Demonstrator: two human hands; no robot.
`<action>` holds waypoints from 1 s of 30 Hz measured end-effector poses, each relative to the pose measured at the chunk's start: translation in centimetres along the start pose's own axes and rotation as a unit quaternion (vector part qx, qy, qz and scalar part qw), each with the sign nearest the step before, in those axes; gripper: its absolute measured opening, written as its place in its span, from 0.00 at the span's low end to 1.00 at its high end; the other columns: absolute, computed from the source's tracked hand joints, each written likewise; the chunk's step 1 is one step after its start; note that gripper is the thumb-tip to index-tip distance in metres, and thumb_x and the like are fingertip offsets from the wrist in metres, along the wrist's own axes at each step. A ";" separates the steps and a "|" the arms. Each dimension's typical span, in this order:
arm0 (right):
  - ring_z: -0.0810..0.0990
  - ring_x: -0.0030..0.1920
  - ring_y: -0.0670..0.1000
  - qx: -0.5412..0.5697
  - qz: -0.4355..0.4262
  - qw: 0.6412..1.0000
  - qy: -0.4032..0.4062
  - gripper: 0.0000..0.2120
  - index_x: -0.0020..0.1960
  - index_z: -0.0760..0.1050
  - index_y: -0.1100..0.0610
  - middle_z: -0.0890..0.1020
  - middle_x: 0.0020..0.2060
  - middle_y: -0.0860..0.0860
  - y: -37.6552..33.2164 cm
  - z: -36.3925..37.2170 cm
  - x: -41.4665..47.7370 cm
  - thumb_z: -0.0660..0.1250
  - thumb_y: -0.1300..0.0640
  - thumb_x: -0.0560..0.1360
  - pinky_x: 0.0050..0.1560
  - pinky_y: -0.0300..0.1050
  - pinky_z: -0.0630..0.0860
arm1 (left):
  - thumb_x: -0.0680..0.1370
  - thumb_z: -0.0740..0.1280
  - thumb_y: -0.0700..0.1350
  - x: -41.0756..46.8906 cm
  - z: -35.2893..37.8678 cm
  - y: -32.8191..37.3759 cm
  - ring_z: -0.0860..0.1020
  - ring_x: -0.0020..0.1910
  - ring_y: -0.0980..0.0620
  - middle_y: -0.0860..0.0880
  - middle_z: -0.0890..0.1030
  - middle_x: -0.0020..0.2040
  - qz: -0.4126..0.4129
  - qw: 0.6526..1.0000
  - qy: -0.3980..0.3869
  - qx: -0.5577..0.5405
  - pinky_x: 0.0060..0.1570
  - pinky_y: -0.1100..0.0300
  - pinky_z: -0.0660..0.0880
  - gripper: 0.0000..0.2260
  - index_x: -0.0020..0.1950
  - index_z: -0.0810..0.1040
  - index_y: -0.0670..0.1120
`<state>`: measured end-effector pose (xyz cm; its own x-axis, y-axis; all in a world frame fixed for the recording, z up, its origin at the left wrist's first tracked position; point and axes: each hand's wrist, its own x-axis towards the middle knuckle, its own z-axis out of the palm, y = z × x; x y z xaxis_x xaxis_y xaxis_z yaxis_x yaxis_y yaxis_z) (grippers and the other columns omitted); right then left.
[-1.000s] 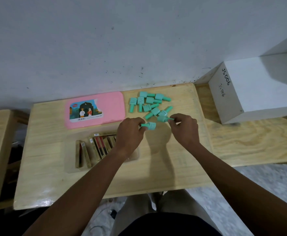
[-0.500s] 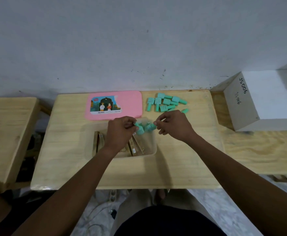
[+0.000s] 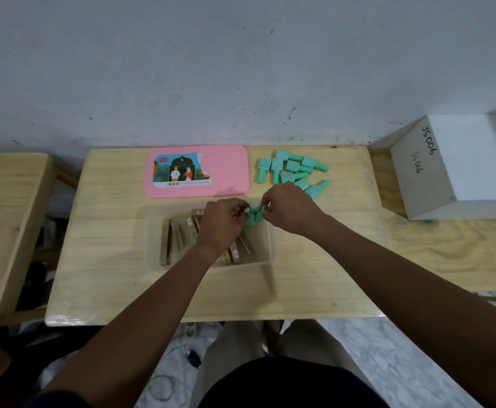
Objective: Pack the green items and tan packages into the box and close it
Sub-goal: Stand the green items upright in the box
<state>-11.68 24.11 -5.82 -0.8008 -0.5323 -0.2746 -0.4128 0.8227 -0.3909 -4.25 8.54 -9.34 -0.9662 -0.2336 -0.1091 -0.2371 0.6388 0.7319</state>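
Roughly, left to right across the frame:
Tan packages [image 3: 172, 234]: slim cardboard sleeves leaning on edge inside the box, left of centre; likely light and stiff, best taken across the long flat sides.
Box [image 3: 265, 254]: clear, shallow tub at centre of the wooden table [image 3: 114, 284]; probably thin, flexible plastic that would slide if pushed, so better steadied by its rim.
Pink lid [image 3: 229, 169]: lies flat above the box, apart from it, picture side up; likely a light, slightly bendy panel to lift by its edges.
Left hand [image 3: 221, 223]: over the box's upper middle, fingertips pinched narrow on a green piece.
Held green items [image 3: 254, 216]: small mint pieces between both hands, above the box's upper right corner; seemingly hard, smooth plastic, light and apt to roll.
Right hand [image 3: 289, 209]: fingertips pinched narrow on another green piece, touching the left hand's load.
Loose green items [image 3: 292, 169]: a pile in the upper right of the table, well apart from the box; grip looks best on the wider cap end.
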 end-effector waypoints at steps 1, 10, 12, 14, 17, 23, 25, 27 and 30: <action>0.80 0.49 0.59 -0.027 -0.006 1.000 -0.001 0.11 0.53 0.83 0.56 0.83 0.45 0.58 -0.1 0.2 0.2 0.66 0.55 0.74 0.39 0.45 0.72 | 0.71 0.72 0.37 0.1 0.1 -0.1 0.83 0.40 0.57 0.50 0.87 0.43 0.006 1.000 0.000 0.008 0.48 0.66 0.77 0.09 0.50 0.86 0.46; 0.79 0.43 0.58 -0.114 -0.056 0.992 0.005 0.11 0.49 0.82 0.57 0.80 0.43 0.55 0.3 1.5 0.3 0.67 0.50 0.75 0.42 0.52 0.77 | 0.71 0.71 0.35 -0.1 1.1 -0.3 0.83 0.41 0.54 0.48 0.87 0.44 -0.001 1.000 -0.005 -0.013 0.50 0.59 0.80 0.11 0.51 0.85 0.44; 0.79 0.43 0.58 -0.132 -0.074 0.988 0.020 0.12 0.50 0.82 0.56 0.79 0.44 0.54 0.5 1.7 0.2 0.67 0.50 0.75 0.39 0.49 0.74 | 0.72 0.72 0.36 -0.1 1.1 -0.3 0.83 0.42 0.56 0.48 0.86 0.45 -0.009 1.000 -0.012 -0.027 0.50 0.62 0.79 0.10 0.52 0.85 0.44; 0.79 0.41 0.58 -0.154 -0.089 0.983 0.039 0.12 0.50 0.83 0.56 0.78 0.45 0.54 0.7 1.8 0.1 0.67 0.49 0.75 0.37 0.48 0.70 | 0.71 0.73 0.36 -0.1 1.2 -0.4 0.83 0.41 0.56 0.49 0.86 0.44 -0.015 0.999 -0.014 -0.038 0.50 0.61 0.79 0.10 0.51 0.85 0.44; 0.79 0.40 0.59 -0.170 -0.104 0.979 0.045 0.11 0.48 0.82 0.58 0.79 0.43 0.55 0.8 1.9 0.0 0.67 0.51 0.75 0.39 0.48 0.68 | 0.71 0.74 0.37 -0.2 1.3 -0.4 0.83 0.41 0.56 0.49 0.86 0.44 -0.023 0.999 -0.013 -0.046 0.50 0.58 0.80 0.10 0.51 0.85 0.45; 0.76 0.27 0.58 -0.207 -0.138 0.968 0.040 0.08 0.34 0.79 0.58 0.77 0.30 0.54 0.9 2.0 0.0 0.74 0.56 0.69 0.33 0.46 0.67 | 0.71 0.73 0.37 -0.4 1.3 -0.4 0.83 0.41 0.54 0.49 0.86 0.43 -0.013 0.999 -0.003 -0.033 0.49 0.55 0.80 0.09 0.50 0.85 0.45; 0.75 0.26 0.57 -0.206 -0.147 0.966 0.056 0.07 0.34 0.79 0.58 0.77 0.30 0.54 1.1 2.3 0.0 0.74 0.56 0.68 0.33 0.45 0.67 | 0.71 0.72 0.37 -0.5 1.5 -0.4 0.83 0.42 0.53 0.49 0.86 0.44 -0.013 0.999 -0.002 -0.031 0.49 0.54 0.80 0.10 0.51 0.85 0.45; 0.77 0.30 0.58 -0.185 -0.148 0.968 0.079 0.06 0.39 0.81 0.58 0.79 0.33 0.54 1.3 2.5 -0.1 0.72 0.55 0.70 0.37 0.48 0.71 | 0.71 0.73 0.37 -0.6 1.5 -0.4 0.83 0.43 0.54 0.49 0.86 0.45 -0.018 0.999 -0.001 -0.029 0.50 0.54 0.80 0.10 0.52 0.84 0.45; 0.80 0.34 0.58 -0.131 -0.132 0.976 0.117 0.10 0.48 0.83 0.58 0.81 0.38 0.54 1.9 2.6 -0.5 0.72 0.52 0.71 0.40 0.49 0.74 | 0.71 0.74 0.39 -0.8 1.3 -0.1 0.83 0.46 0.54 0.50 0.86 0.47 -0.028 0.999 0.001 -0.024 0.52 0.54 0.80 0.12 0.55 0.84 0.46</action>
<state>-10.93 25.40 -8.67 -0.7164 -0.6973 0.0251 -0.6898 0.7024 -0.1754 -3.62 9.65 -10.17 -0.9515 -0.2693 -0.1488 -0.2849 0.5884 0.7568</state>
